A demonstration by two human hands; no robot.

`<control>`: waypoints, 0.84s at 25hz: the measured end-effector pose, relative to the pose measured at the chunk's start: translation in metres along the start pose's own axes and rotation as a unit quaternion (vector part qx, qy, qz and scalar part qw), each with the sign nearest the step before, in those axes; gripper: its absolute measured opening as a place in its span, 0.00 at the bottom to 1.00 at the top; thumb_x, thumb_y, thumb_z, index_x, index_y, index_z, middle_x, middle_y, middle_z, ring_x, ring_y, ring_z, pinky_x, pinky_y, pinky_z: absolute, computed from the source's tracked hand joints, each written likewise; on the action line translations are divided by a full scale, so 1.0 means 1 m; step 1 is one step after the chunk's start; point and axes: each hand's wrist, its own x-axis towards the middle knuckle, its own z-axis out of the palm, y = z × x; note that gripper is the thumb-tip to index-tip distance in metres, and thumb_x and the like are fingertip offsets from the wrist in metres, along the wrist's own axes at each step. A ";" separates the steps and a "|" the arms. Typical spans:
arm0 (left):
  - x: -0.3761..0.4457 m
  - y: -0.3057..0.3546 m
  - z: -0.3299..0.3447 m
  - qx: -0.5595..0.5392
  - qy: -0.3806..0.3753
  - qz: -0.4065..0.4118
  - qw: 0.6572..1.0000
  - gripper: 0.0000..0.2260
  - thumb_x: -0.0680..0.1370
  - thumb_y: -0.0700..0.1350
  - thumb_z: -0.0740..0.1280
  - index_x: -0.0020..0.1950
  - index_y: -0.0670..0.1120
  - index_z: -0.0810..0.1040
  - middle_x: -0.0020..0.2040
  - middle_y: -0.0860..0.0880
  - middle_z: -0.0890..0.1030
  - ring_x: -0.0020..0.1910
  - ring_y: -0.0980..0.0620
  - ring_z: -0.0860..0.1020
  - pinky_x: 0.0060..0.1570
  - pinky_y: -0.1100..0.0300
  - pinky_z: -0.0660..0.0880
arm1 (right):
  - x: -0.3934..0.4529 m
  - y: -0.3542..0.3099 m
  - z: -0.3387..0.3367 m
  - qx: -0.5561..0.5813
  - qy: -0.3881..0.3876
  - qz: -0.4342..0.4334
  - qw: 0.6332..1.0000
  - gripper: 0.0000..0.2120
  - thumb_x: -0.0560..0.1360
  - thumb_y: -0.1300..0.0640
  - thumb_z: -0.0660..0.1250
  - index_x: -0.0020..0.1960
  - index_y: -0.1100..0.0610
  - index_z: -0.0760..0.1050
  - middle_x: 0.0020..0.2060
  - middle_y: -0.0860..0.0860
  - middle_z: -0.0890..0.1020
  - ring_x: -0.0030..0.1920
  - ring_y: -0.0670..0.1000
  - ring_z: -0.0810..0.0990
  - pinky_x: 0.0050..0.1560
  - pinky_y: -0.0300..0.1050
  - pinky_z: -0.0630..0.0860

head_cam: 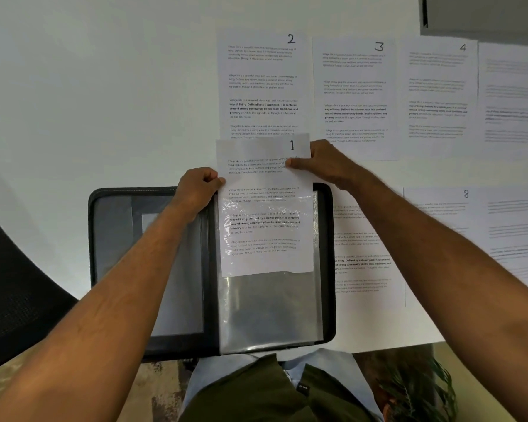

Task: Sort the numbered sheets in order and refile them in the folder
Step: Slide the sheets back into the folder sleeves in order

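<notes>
White tabletop [89, 86] fills most of the view, pale and bare on its left side; along its far edge, numbered sheets lie side by side: sheet 2 [264, 86], sheet 3 [355, 99], sheet 4 [438, 95], and one more at the right whose number is too blurred to read; nearer me on the right lie sheet 8 [439, 226] and sheet 9 [518, 226], with another sheet [366, 248] between them and the folder, its number hidden under my right forearm.

The black folder [153, 269] lies open right in front of me, its near edge hanging over my lap; its right half holds a clear plastic sleeve [272, 309], shiny and crinkled.

Sheet 1 [265, 208] is partway down inside that sleeve; its lower part sits behind the plastic, its top, with the number, sticks out above the folder and overlaps the foot of sheet 2.

My left hand [200, 190] has its grip pinching the sheet's left edge; my right hand [320, 164] pinches its upper right edge, thumb on the printed face.

As I judge it, the sorting looks done and refiling has only just begun: the first sheet is not yet fully seated, all others wait on the tabletop; sheets 5, 6 and 7 I cannot identify with certainty, and any beyond 9 would be cut off at the frame's right edge.
</notes>
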 end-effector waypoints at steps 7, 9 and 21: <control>0.003 0.001 0.003 -0.089 0.023 -0.012 0.996 0.03 0.81 0.42 0.70 0.50 0.43 0.81 0.45 0.49 0.82 0.43 0.53 0.78 0.47 0.62 0.76 | 0.001 -0.006 -0.007 -0.136 -0.079 0.013 0.987 0.14 0.75 0.52 0.77 0.57 0.56 0.81 0.46 0.48 0.85 0.43 0.46 0.83 0.40 0.32 0.79; 0.001 0.002 0.003 -0.050 0.019 -0.007 0.999 0.08 0.81 0.43 0.70 0.41 0.47 0.77 0.39 0.52 0.78 0.37 0.57 0.74 0.39 0.65 0.71 | 0.003 -0.008 -0.006 -0.152 -0.074 0.007 0.986 0.15 0.75 0.50 0.77 0.57 0.56 0.82 0.48 0.49 0.85 0.45 0.47 0.83 0.44 0.36 0.79; 0.006 -0.001 -0.007 -0.113 -0.015 -0.016 0.993 0.11 0.80 0.42 0.72 0.62 0.42 0.80 0.51 0.44 0.82 0.47 0.53 0.80 0.48 0.66 0.78 | 0.021 -0.028 0.005 -0.288 -0.090 -0.036 0.953 0.12 0.78 0.56 0.73 0.61 0.52 0.81 0.46 0.48 0.83 0.47 0.49 0.82 0.51 0.42 0.75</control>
